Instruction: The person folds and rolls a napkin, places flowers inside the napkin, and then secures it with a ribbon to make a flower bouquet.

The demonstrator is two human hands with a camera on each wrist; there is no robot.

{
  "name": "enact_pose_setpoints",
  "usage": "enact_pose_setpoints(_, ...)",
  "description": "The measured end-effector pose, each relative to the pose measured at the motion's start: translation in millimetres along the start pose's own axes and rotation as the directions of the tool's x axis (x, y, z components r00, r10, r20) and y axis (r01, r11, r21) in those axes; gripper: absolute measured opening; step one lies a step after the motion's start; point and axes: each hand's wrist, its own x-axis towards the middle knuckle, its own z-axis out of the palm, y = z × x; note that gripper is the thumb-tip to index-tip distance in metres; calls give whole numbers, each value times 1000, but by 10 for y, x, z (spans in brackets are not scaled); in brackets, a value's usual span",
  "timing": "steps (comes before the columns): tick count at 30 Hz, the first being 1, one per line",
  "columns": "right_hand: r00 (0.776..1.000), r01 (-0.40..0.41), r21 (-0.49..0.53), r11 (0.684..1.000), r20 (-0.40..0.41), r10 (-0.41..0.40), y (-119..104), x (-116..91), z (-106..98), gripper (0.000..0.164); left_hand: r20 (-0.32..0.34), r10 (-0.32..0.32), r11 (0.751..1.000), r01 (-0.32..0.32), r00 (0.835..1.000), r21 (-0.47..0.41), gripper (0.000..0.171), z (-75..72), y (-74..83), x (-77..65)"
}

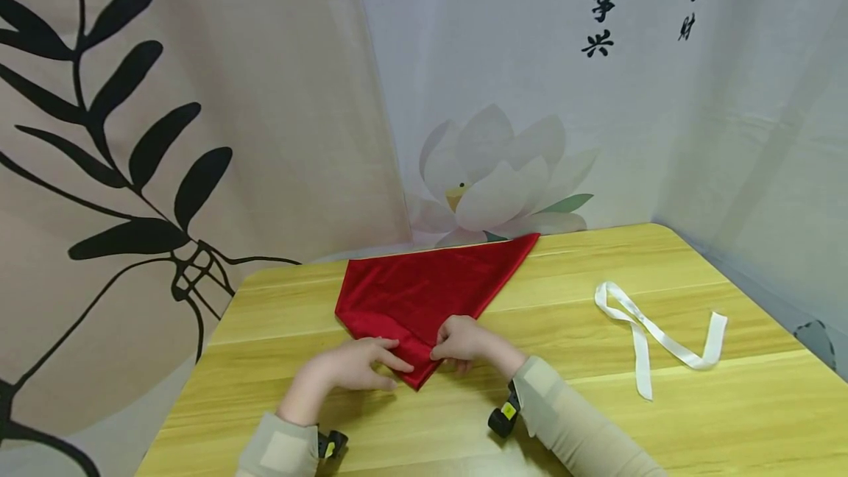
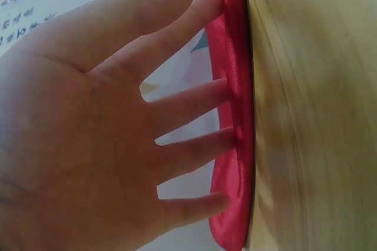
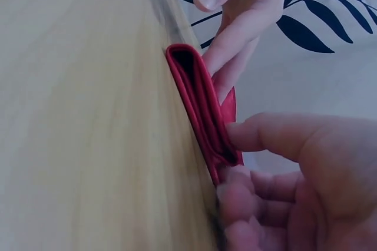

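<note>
A shiny red cloth lies folded on the table, broad at the back and narrowing toward the front. My left hand rests with straight, spread fingers on its front left part. In the left wrist view, the fingertips touch the red fabric. At the cloth's front right edge, my right hand pinches the fabric. The right wrist view shows its thumb on the upper side and curled fingers at the lower side. Several folded layers of cloth show there from the end.
A white ribbon lies loosely bent on the right of the wooden table. Behind stands a pale curtain printed with dark leaves, a lotus and characters. The back point of the cloth reaches the table's far edge.
</note>
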Motion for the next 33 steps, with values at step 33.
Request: enact_pose_setpoints(33, 986, 147, -300, 942, -37, -165, -127, -31, 166, 32, -81, -232, 971, 225, 969, -86, 59, -17, -222, -66)
